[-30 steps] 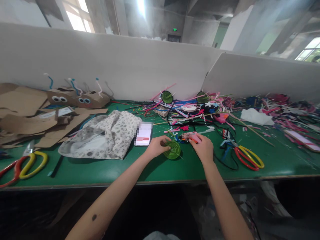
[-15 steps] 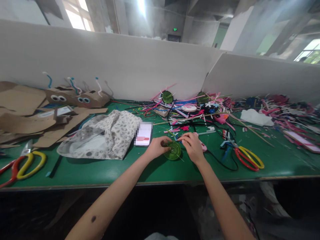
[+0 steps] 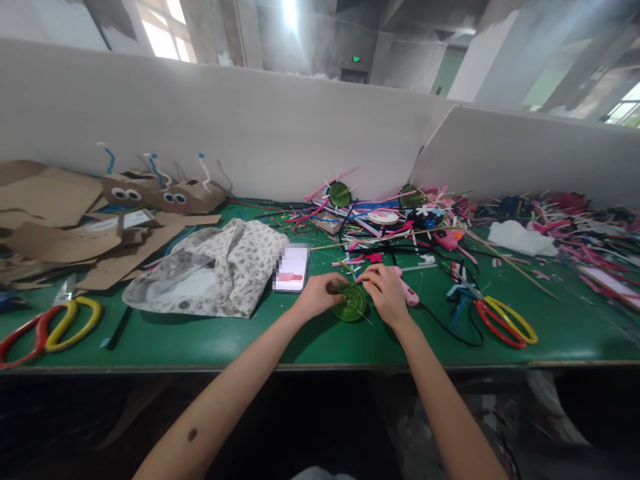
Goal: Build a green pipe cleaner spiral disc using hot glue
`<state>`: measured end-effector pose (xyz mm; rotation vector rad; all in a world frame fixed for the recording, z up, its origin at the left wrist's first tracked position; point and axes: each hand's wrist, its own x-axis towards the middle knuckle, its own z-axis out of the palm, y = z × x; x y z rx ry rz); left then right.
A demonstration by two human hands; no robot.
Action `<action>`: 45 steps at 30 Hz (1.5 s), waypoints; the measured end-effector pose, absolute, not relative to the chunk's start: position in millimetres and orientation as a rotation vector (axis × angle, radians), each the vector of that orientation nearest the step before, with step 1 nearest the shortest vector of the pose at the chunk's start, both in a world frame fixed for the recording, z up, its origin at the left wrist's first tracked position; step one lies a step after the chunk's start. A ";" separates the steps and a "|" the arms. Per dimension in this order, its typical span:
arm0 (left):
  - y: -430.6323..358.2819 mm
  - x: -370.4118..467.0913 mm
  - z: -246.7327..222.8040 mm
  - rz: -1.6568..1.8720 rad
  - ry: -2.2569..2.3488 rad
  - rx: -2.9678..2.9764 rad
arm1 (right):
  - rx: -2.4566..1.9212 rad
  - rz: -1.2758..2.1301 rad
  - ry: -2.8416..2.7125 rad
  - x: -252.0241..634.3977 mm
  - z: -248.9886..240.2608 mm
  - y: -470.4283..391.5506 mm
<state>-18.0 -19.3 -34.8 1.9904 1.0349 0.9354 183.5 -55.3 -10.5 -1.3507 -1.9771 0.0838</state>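
Observation:
A round green coil [image 3: 351, 307], wound in rings like pipe cleaner, is tilted up near the table's front edge. My left hand [image 3: 320, 295] grips its left side, fingers bent over the rim. At the coil's upper right, my right hand [image 3: 386, 293] is closed in a pinch; what the fingertips hold is too small to make out. A thin pale strand sticks out at the coil's lower right. Just right of my right hand lies a pink hot glue gun [image 3: 411, 296] with a black cord, partly hidden by the hand.
A phone [image 3: 292, 268] and a patterned cloth [image 3: 220, 267] lie left of my hands. Red-and-yellow scissors [image 3: 507, 323] rest at right, another pair of scissors [image 3: 75, 323] at far left. Cardboard pieces [image 3: 50, 193] and tangled pipe cleaners [image 3: 350, 230] line the back before a white partition [image 3: 250, 133].
The whole view has shifted slightly, so things sit a little further right. Both hands stay at the coil in nearly the same pose.

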 end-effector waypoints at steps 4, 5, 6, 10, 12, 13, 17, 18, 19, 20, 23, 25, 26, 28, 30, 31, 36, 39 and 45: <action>-19.7 -17.7 -34.1 0.931 1.025 1.987 | -1.345 0.079 -1.962 182.1 -11.6 -58.4; -19.8 -17.7 -33.9 0.929 1.022 1.985 | -1.345 0.077 -1.956 181.7 -12.0 -59.4; -20.0 -17.7 -33.8 0.927 1.020 1.984 | -1.344 0.076 -1.952 181.3 -12.5 -60.4; -20.5 -18.1 -33.7 0.939 1.015 1.973 | -1.339 0.079 -1.939 180.2 -13.4 -63.4; -20.9 -18.4 -33.8 0.952 1.012 1.973 | -1.334 0.081 -1.937 180.0 -13.4 -64.0; -21.1 -18.6 -33.8 0.956 1.010 1.975 | -1.332 0.081 -1.936 179.9 -13.4 -64.1; -22.1 -18.7 -33.0 0.956 0.999 1.989 | -1.326 0.080 -1.932 179.7 -13.5 -64.6; -22.3 -18.7 -32.7 0.955 0.996 1.991 | -1.325 0.079 -1.932 179.6 -13.4 -65.0; -22.4 -18.6 -32.5 0.955 0.992 1.993 | -1.323 0.077 -1.932 179.6 -13.3 -65.3; -22.5 -18.5 -32.5 0.956 0.989 1.994 | -1.322 0.074 -1.933 179.6 -13.2 -65.8; -21.9 -18.2 -33.4 0.957 0.979 1.989 | -1.314 0.060 -1.939 179.2 -13.0 -67.2; -21.2 -17.8 -34.6 0.958 0.977 1.979 | -1.310 0.041 -1.942 178.7 -13.6 -67.7; -20.8 -17.7 -35.3 0.959 0.976 1.975 | -1.308 0.030 -1.944 178.3 -14.1 -67.9; -20.4 -17.3 -36.3 0.961 0.972 1.970 | -1.303 0.007 -1.946 177.8 -15.3 -67.9; -20.5 -17.1 -36.4 0.967 0.969 1.972 | -1.297 -0.013 -1.949 177.5 -16.2 -67.7; -20.7 -17.1 -36.2 0.970 0.968 1.975 | -1.294 -0.021 -1.950 177.5 -16.5 -67.7; -22.0 -17.3 -34.6 0.986 0.966 1.990 | -1.285 -0.044 -1.955 178.2 -16.2 -68.9; -22.4 -17.4 -34.5 0.987 0.957 2.000 | -1.281 -0.052 -1.961 178.4 -15.6 -69.3; -23.2 -17.3 -33.3 0.976 0.934 2.012 | -1.275 -0.063 -1.967 178.5 -16.2 -68.4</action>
